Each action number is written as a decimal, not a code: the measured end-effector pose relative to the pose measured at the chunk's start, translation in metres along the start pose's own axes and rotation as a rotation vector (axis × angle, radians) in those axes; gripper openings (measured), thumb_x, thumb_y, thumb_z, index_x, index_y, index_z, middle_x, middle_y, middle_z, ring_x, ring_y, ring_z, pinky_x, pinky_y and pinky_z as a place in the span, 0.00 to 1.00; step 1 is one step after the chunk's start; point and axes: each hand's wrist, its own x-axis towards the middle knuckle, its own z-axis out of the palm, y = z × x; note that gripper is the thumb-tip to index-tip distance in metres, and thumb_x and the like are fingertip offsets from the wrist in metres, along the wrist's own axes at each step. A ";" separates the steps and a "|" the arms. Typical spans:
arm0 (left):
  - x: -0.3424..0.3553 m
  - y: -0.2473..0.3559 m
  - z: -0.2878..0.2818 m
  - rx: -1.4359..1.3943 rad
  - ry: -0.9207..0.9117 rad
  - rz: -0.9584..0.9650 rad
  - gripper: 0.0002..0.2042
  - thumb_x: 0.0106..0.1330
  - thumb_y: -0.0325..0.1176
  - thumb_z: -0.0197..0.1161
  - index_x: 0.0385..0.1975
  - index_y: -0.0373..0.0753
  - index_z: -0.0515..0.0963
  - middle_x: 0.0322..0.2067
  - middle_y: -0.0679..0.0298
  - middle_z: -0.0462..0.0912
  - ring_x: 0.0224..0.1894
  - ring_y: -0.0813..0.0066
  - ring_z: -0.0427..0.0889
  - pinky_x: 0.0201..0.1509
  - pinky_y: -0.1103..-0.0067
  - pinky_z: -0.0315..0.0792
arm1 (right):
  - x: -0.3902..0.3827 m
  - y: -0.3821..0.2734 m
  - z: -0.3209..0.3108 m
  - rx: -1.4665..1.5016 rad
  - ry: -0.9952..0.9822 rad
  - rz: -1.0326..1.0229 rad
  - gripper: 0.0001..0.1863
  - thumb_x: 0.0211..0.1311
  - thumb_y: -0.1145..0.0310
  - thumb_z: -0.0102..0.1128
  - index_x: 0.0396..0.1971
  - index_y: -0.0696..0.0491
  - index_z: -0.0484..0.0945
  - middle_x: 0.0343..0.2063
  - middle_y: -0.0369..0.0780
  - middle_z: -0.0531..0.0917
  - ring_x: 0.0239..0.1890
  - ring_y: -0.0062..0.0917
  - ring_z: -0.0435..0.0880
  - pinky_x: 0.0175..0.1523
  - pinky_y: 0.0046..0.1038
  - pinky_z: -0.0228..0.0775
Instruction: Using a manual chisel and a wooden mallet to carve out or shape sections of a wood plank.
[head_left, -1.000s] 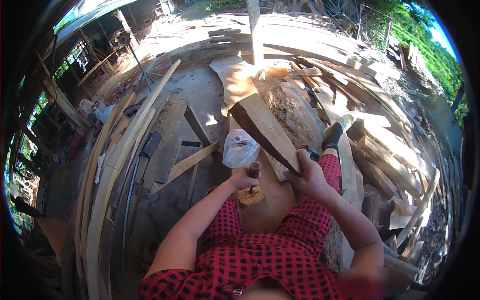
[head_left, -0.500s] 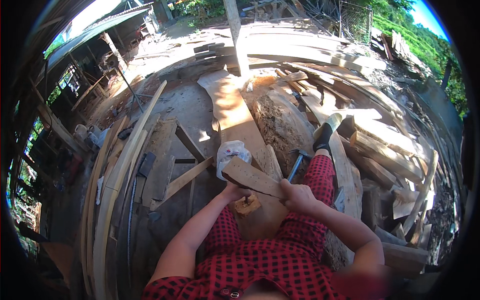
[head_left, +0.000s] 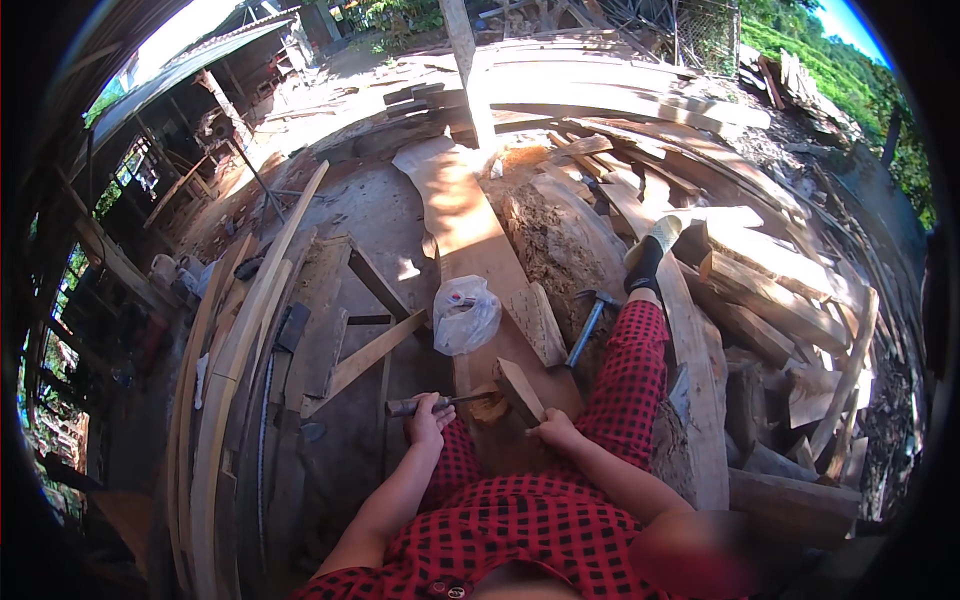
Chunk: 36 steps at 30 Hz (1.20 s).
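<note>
In my left hand [head_left: 428,421] is a knife-like tool [head_left: 402,407] with a thick dark handle; its narrow blade points right, toward the wood. My right hand [head_left: 557,430] grips the near end of a short wooden piece [head_left: 519,391], tilted with its far end up and left. Below and between them a small wood block [head_left: 488,408] rests on the long plank [head_left: 485,250], partly hidden by the blade. Just beyond lies a clear plastic bag [head_left: 467,318] with something inside. A claw hammer [head_left: 588,328] with a blue-grey handle lies beside my right leg.
Another cut wood piece [head_left: 537,322] lies on the plank's right side. Long timber strips [head_left: 232,370] run along the left, near a wooden frame [head_left: 345,330]. Split logs and boards [head_left: 775,300] pile up at the right. A post [head_left: 468,75] stands ahead.
The short wooden piece has come down toward me and turned steeper, away from the plastic bag. My left hand has moved left, and the dark-handled tool now shows clearly.
</note>
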 end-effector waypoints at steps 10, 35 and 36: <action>-0.022 -0.007 -0.002 0.209 -0.057 0.126 0.10 0.58 0.38 0.65 0.32 0.44 0.72 0.27 0.63 0.79 0.24 0.70 0.81 0.28 0.74 0.79 | -0.012 0.004 0.005 -0.033 -0.030 0.084 0.16 0.49 0.70 0.70 0.31 0.62 0.72 0.20 0.43 0.78 0.17 0.30 0.79 0.19 0.32 0.71; -0.024 -0.012 -0.021 0.161 0.015 0.152 0.13 0.58 0.39 0.65 0.36 0.38 0.75 0.33 0.56 0.81 0.29 0.66 0.83 0.31 0.74 0.80 | -0.011 -0.007 -0.004 0.040 -0.066 0.131 0.15 0.53 0.69 0.66 0.31 0.59 0.67 0.17 0.39 0.74 0.12 0.24 0.74 0.15 0.26 0.67; -0.022 -0.011 -0.021 0.130 0.019 0.130 0.14 0.57 0.39 0.66 0.36 0.38 0.75 0.33 0.56 0.81 0.28 0.67 0.83 0.30 0.75 0.80 | -0.012 -0.010 -0.003 0.036 -0.076 0.127 0.15 0.53 0.69 0.66 0.31 0.59 0.67 0.17 0.39 0.74 0.12 0.24 0.74 0.15 0.26 0.67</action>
